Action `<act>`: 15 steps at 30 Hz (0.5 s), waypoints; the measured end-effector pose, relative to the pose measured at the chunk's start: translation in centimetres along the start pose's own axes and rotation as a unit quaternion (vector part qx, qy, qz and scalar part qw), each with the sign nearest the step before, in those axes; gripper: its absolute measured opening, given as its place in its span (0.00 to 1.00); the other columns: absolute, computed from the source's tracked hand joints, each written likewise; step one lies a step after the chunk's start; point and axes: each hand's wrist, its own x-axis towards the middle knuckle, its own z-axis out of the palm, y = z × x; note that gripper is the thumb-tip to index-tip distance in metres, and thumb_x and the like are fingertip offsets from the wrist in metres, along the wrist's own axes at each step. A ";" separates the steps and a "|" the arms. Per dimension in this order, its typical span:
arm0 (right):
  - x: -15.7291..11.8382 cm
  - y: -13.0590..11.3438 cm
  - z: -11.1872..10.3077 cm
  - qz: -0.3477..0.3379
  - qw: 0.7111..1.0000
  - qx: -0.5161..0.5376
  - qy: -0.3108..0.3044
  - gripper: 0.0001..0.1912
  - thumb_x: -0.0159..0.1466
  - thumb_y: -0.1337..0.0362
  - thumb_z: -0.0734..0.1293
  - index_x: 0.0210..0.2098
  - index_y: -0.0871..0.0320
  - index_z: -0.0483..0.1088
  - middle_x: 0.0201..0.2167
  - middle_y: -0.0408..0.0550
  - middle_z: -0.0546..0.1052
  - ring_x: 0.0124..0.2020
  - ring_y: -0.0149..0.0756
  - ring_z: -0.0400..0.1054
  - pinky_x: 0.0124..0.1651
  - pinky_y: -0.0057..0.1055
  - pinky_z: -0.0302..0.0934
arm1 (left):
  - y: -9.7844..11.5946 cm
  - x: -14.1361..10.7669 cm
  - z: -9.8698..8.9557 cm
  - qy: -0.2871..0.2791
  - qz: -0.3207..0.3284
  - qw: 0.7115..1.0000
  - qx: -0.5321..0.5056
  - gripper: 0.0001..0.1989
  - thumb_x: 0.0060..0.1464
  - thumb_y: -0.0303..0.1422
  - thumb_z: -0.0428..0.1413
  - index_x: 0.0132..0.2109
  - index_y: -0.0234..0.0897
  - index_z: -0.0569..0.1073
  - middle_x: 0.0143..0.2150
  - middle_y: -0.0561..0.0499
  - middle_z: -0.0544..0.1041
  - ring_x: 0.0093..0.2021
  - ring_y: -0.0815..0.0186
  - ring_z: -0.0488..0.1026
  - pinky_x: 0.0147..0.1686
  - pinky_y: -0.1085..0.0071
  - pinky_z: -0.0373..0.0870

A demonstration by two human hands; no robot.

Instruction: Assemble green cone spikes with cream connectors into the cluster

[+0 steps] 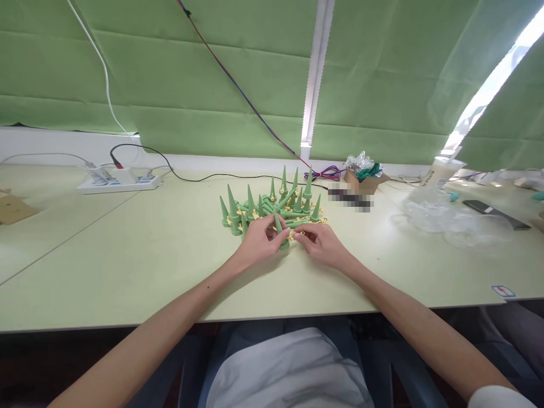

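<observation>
My left hand (262,239) is closed round a green cone-shaped spike (277,222), which stands point up near the table's front half. Just to its right, the fingertips of my right hand (318,242) pinch a small yellow piece (293,234) beside the spike; my fingers cover part of it. Right behind both hands lies a pile of similar green spikes (232,205). Some stand upright on their wide bases and others lie on their sides. Small yellow fittings (323,220) are scattered among them.
A white power strip (121,182) with plugs sits at the back left. Behind the pile are coiled red-blue wires (325,173) and a cardboard box (366,181). To the right are a plastic cup (442,170), a clear plastic bag (450,218) and a dark phone (495,214).
</observation>
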 end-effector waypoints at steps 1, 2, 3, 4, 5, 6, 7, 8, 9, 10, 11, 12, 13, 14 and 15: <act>0.0 0.0 0.0 0.000 1.000 0.000 -0.001 0.14 0.68 0.62 0.61 0.29 0.58 0.74 0.20 0.41 0.68 0.21 0.29 0.54 0.27 0.28 0.50 | -0.1 0.0 0.0 0.001 0.007 1.000 0.010 0.11 0.55 0.39 0.57 0.35 0.37 0.67 0.25 0.55 0.70 0.19 0.70 0.68 0.19 0.74 0.63; 0.0 -0.1 0.0 0.002 1.000 0.000 -0.001 0.14 0.67 0.62 0.61 0.29 0.58 0.74 0.20 0.41 0.68 0.21 0.29 0.54 0.27 0.28 0.50 | -0.1 0.0 0.0 0.001 0.012 1.000 0.020 0.11 0.56 0.39 0.56 0.35 0.37 0.67 0.25 0.55 0.70 0.19 0.70 0.67 0.20 0.74 0.63; 0.0 -0.2 0.0 0.005 1.000 0.001 0.001 0.14 0.67 0.62 0.62 0.29 0.57 0.74 0.20 0.41 0.68 0.21 0.29 0.54 0.27 0.28 0.50 | -0.1 0.0 0.0 0.002 0.016 0.999 0.028 0.11 0.56 0.39 0.56 0.35 0.37 0.67 0.25 0.55 0.71 0.19 0.70 0.67 0.20 0.74 0.62; 0.1 -0.3 0.0 0.010 1.000 0.002 0.005 0.13 0.67 0.62 0.62 0.29 0.57 0.74 0.20 0.41 0.68 0.21 0.29 0.54 0.27 0.28 0.50 | -0.1 0.0 0.0 0.005 0.020 0.999 0.035 0.10 0.56 0.39 0.56 0.35 0.37 0.67 0.24 0.55 0.71 0.19 0.70 0.67 0.20 0.73 0.62; 0.1 -0.4 0.0 0.016 1.000 0.003 0.013 0.13 0.67 0.62 0.62 0.29 0.58 0.74 0.20 0.41 0.69 0.21 0.29 0.55 0.27 0.28 0.51 | -0.1 0.0 -0.1 0.008 0.022 0.999 0.042 0.10 0.57 0.39 0.56 0.35 0.37 0.67 0.23 0.55 0.70 0.19 0.70 0.67 0.21 0.73 0.62; 0.1 -0.5 -0.1 0.024 0.999 0.004 0.024 0.13 0.66 0.61 0.63 0.29 0.58 0.74 0.20 0.41 0.69 0.21 0.29 0.56 0.27 0.28 0.51 | -0.1 0.0 -0.1 0.013 0.023 0.998 0.050 0.10 0.57 0.39 0.55 0.35 0.37 0.67 0.23 0.56 0.70 0.19 0.70 0.66 0.21 0.73 0.62; 0.2 -0.5 -0.1 0.031 0.999 0.006 0.036 0.13 0.67 0.61 0.63 0.29 0.58 0.73 0.20 0.41 0.69 0.21 0.29 0.56 0.27 0.28 0.52 | -0.1 0.0 -0.1 0.020 0.024 0.998 0.059 0.10 0.57 0.39 0.55 0.36 0.37 0.67 0.22 0.57 0.69 0.19 0.70 0.66 0.22 0.73 0.62; 0.2 -0.6 -0.1 0.037 0.998 0.008 0.048 0.13 0.67 0.60 0.62 0.29 0.58 0.72 0.19 0.41 0.68 0.21 0.30 0.57 0.27 0.28 0.52 | -0.1 0.0 -0.1 0.026 0.020 0.997 0.069 0.10 0.58 0.39 0.55 0.36 0.37 0.68 0.21 0.57 0.69 0.19 0.70 0.66 0.23 0.73 0.62; 0.2 -0.6 -0.1 0.044 0.997 0.014 0.058 0.15 0.68 0.59 0.61 0.28 0.58 0.71 0.19 0.41 0.68 0.21 0.30 0.58 0.27 0.28 0.53 | -0.1 0.0 -0.1 0.031 0.017 0.996 0.081 0.09 0.58 0.39 0.55 0.36 0.37 0.68 0.21 0.57 0.69 0.19 0.70 0.66 0.24 0.73 0.62; 0.2 -0.6 -0.1 0.050 0.996 0.024 0.066 0.16 0.68 0.58 0.60 0.28 0.57 0.70 0.19 0.42 0.68 0.21 0.31 0.58 0.27 0.29 0.53 | -0.2 0.1 -0.2 0.042 0.015 0.994 0.097 0.09 0.58 0.39 0.54 0.36 0.37 0.68 0.22 0.57 0.69 0.20 0.70 0.66 0.25 0.72 0.62; 0.2 -0.6 -0.2 0.057 0.995 0.038 0.072 0.17 0.69 0.57 0.59 0.28 0.57 0.70 0.19 0.42 0.67 0.21 0.31 0.59 0.27 0.29 0.54 | -0.2 0.1 -0.2 0.051 0.012 0.992 0.116 0.09 0.58 0.39 0.54 0.35 0.37 0.69 0.22 0.57 0.69 0.21 0.70 0.66 0.26 0.72 0.62; 0.2 -0.7 -0.2 0.065 0.994 0.052 0.074 0.17 0.69 0.56 0.59 0.28 0.57 0.69 0.19 0.42 0.67 0.21 0.31 0.60 0.27 0.29 0.55 | -0.3 0.2 -0.2 0.052 0.009 0.989 0.137 0.08 0.58 0.38 0.54 0.35 0.37 0.69 0.21 0.57 0.68 0.21 0.69 0.65 0.26 0.72 0.62; 0.2 -0.7 -0.2 0.071 0.992 0.064 0.076 0.17 0.70 0.56 0.59 0.29 0.57 0.69 0.20 0.42 0.67 0.20 0.31 0.60 0.27 0.29 0.55 | -0.3 0.2 -0.2 0.052 0.006 0.986 0.157 0.08 0.58 0.38 0.54 0.35 0.38 0.69 0.21 0.57 0.68 0.22 0.69 0.65 0.26 0.71 0.61; 0.1 -0.7 -0.2 0.076 0.991 0.073 0.077 0.17 0.70 0.55 0.58 0.30 0.57 0.69 0.20 0.42 0.68 0.20 0.31 0.61 0.27 0.29 0.56 | -0.4 0.2 -0.2 0.049 0.004 0.983 0.174 0.08 0.58 0.37 0.53 0.35 0.38 0.69 0.21 0.57 0.67 0.22 0.68 0.65 0.27 0.71 0.61; 0.1 -0.7 -0.2 0.078 0.991 0.078 0.076 0.16 0.69 0.55 0.59 0.31 0.57 0.70 0.21 0.42 0.68 0.20 0.31 0.61 0.27 0.29 0.56 | -0.4 0.1 -0.2 0.045 0.001 0.981 0.188 0.07 0.59 0.37 0.52 0.36 0.38 0.68 0.20 0.57 0.67 0.22 0.68 0.65 0.26 0.71 0.60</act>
